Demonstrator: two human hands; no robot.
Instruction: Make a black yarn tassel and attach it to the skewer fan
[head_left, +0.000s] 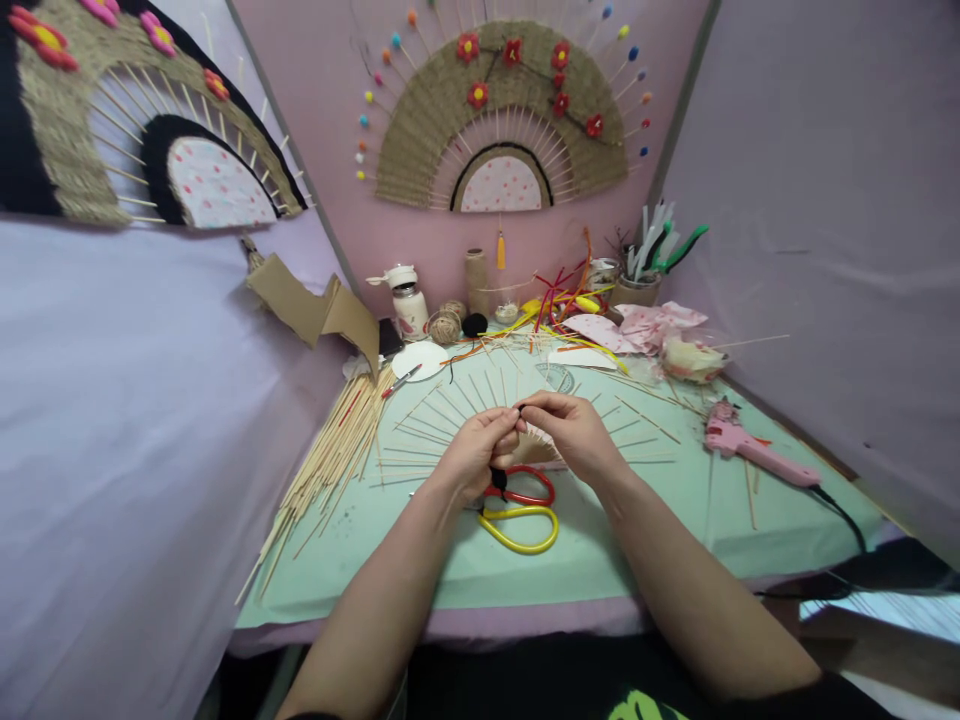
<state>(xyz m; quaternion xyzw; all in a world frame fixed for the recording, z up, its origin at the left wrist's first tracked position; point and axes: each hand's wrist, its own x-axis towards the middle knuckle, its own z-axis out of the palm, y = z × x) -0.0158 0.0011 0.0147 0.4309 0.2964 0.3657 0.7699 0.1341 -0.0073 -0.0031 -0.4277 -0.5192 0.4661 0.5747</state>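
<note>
Above the middle of the table, my left hand (482,448) and my right hand (571,432) meet at the fingertips. Both pinch a short dark piece that looks like black yarn. A black end (499,480) of it hangs below my left palm; the rest is hidden by the fingers. Behind the hands, thin sticks (427,425) fan out on the table around a brown half-round base (538,447), partly covered by my hands. Scissors (525,530) with one red and one yellow handle lie just under my wrists, their blades mostly out of sight.
Loose sticks (330,465) are heaped at the left. A pink glue gun (757,450) with its cord lies at the right. Along the back stand a white bottle (407,305), twine balls (447,322), a black yarn ball (475,325) and a can (636,290) of tools. Finished fans (420,150) hang behind.
</note>
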